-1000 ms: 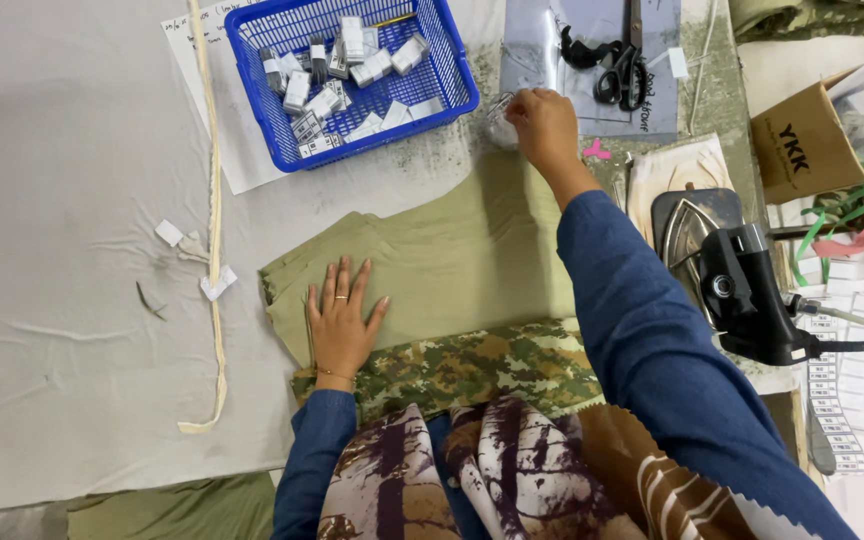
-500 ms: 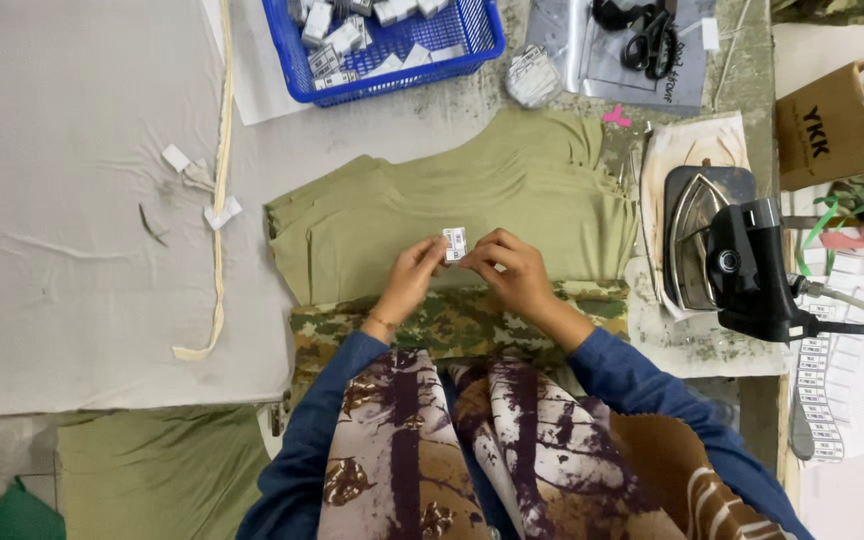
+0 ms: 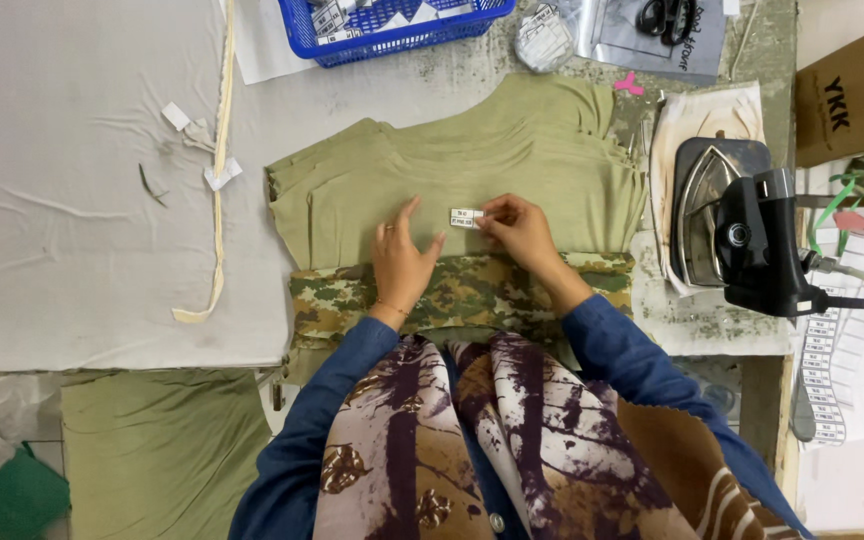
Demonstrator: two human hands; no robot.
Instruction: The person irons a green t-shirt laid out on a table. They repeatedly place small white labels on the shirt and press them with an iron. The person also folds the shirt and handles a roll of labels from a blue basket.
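Beyond my hands, the blue basket (image 3: 392, 30) and scissors (image 3: 664, 17) were cut off by the top edge; the label's (image 3: 466, 217) print was too small to tell.

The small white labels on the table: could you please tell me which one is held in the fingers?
The label on the olive fabric, pinched by the right hand; the other labels lie loose by the cream strip.

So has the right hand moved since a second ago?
Yes. The right hand has come back from beside the blue basket toward the person, and now holds a small white label on the olive fabric.
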